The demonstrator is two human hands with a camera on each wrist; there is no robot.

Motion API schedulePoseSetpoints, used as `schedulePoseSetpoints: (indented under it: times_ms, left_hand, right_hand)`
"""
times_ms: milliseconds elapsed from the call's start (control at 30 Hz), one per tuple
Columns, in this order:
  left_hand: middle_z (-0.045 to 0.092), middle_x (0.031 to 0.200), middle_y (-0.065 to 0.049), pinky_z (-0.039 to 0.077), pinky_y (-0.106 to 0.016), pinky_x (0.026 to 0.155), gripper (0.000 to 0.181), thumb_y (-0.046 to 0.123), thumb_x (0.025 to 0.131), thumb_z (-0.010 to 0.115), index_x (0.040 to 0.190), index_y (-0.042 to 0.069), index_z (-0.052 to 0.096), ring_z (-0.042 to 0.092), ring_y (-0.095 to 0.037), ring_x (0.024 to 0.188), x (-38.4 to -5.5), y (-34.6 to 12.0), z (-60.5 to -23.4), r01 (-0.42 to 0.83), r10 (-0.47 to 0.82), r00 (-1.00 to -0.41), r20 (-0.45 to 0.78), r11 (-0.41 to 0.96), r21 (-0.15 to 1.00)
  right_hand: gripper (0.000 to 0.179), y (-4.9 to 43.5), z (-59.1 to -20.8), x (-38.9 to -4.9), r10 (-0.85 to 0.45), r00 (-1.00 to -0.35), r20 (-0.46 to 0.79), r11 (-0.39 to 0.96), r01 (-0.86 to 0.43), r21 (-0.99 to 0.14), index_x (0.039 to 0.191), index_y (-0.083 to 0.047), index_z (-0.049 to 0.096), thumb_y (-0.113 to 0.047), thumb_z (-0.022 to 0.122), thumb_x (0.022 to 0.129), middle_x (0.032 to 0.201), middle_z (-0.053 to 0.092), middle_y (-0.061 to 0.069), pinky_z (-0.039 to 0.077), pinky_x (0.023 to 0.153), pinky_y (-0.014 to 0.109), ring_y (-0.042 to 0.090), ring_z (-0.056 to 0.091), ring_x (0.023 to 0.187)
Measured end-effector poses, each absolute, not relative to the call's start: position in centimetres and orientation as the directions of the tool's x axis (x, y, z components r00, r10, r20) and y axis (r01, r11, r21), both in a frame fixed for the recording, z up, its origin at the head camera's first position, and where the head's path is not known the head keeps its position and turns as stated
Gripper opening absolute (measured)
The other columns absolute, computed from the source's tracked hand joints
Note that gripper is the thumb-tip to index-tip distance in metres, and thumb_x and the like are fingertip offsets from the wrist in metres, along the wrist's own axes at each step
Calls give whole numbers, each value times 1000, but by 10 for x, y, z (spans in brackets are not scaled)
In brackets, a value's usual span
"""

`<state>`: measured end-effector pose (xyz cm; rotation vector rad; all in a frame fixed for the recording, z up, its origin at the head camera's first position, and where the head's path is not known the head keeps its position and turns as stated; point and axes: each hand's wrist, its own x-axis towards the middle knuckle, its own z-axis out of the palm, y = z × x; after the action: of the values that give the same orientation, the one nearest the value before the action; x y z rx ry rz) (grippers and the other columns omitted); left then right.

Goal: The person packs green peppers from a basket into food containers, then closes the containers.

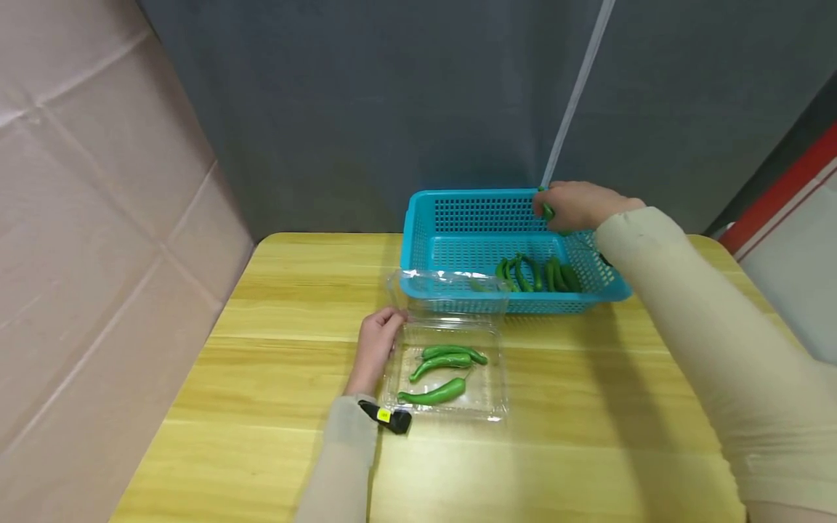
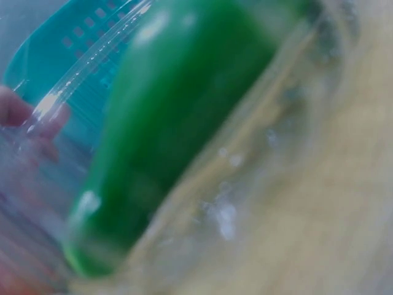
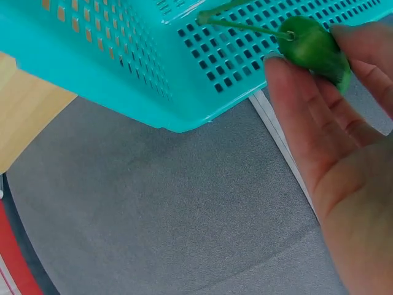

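A clear plastic clamshell box [image 1: 487, 403] lies with its lid [image 1: 451, 298] raised against the blue basket [image 1: 410, 218]. Inside it are three green chili peppers [image 1: 441, 393]. My left hand [image 1: 377, 341] holds the box's left edge near the hinge. One pepper [image 2: 166, 104] looms large and blurred in the left wrist view, behind clear plastic. Above the basket's far right part, my right hand [image 1: 582, 205] pinches another green chili pepper [image 3: 313, 49] between thumb and fingers, its stem pointing away from the palm.
Several green chili peppers [image 1: 519, 274] rest in the basket's near right part. The wooden table [image 1: 275, 363] carries both containers. Behind it hangs a dark grey curtain [image 1: 366, 109] with a pale strip [image 1: 578, 83]. A light panelled wall [image 1: 111, 218] stands on the left.
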<state>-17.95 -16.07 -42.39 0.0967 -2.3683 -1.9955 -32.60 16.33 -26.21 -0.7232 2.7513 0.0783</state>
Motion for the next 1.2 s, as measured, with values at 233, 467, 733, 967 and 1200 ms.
schedulePoseSetpoints:
  times_ms: [233, 467, 733, 967, 1200]
  left_hand:
    - [53, 72, -31, 29, -20, 34, 22, 18, 87, 53, 86, 0, 66, 31, -5, 36, -181, -161, -424, -5, -70, -997, 6, 162, 987]
    - [63, 84, -17, 30, -23, 33, 20, 16, 85, 53, 86, 1, 67, 33, -6, 36, -188, -163, -434, -27, -80, -997, -16, 141, 990]
    - [56, 63, -7, 29, -22, 32, 19, 22, 84, 55, 87, 10, 68, 32, -8, 37, -198, -171, -452, -54, -95, -995, -40, 143, 988]
    - [48, 54, -10, 29, -22, 32, 24, 18, 85, 54, 93, -1, 66, 32, -7, 37, -190, -172, -435, -52, -89, -995, -41, 124, 991]
    - [60, 79, -24, 30, -22, 32, 24, 14, 84, 51, 91, -4, 65, 32, -6, 34, -188, -173, -429, -42, -101, -995, -28, 139, 989]
  right_hand:
    - [29, 165, -259, -320, -471, -834, -287, 876, -481, -37, 115, -13, 52, -12, 53, 85, 110, 46, 14, 41, 72, 42, 27, 46, 90]
    - [28, 167, -258, -310, -506, -830, -233, 858, -511, -43, 114, -12, 53, -13, 54, 86, 103, 48, 12, 41, 69, 40, 24, 47, 83]
    - [34, 172, -259, -297, -490, -847, -205, 869, -455, -194, 119, -10, 40, -12, 51, 87, 110, 48, 11, 41, 71, 37, 22, 48, 86]
    - [54, 172, -260, -290, -450, -870, -201, 874, -382, -302, 131, -10, 27, -18, 56, 87, 112, 50, 13, 44, 73, 39, 23, 53, 88]
    - [54, 167, -264, -279, -448, -872, -199, 862, -362, -356, 130, -8, 41, -29, 61, 84, 111, 54, 10, 43, 82, 43, 23, 51, 101]
